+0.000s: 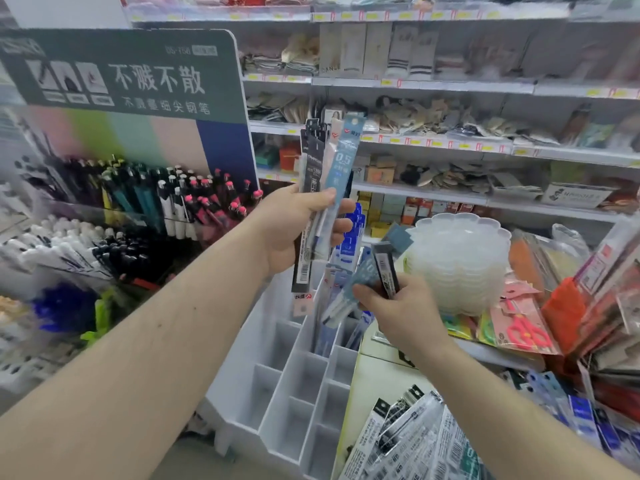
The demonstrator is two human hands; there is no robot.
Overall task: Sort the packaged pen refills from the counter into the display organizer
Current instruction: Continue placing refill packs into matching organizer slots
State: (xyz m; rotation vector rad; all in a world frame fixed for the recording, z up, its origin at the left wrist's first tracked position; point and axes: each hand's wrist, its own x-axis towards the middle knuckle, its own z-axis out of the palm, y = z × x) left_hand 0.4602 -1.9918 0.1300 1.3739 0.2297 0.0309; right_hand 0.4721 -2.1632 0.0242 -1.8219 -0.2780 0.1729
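My left hand (298, 226) is raised and grips a bundle of several refill packs (325, 168), black and light blue, standing upright. My right hand (401, 313) pinches a few refill packs (375, 271), one black and the others blue, tilted over the back of the white display organizer (287, 386). The organizer has stepped rows of square compartments; the near ones look bare, and blue packs (349, 247) stand in the back ones. More black-and-white refill packs (408, 445) lie in a pile on the counter at the lower right.
A pen display (131, 202) with a green header board stands at the left. A stack of clear scalloped trays (460, 258) sits right of the organizer. Packaged scissors (523, 327) and hanging packets crowd the right side. Store shelves fill the background.
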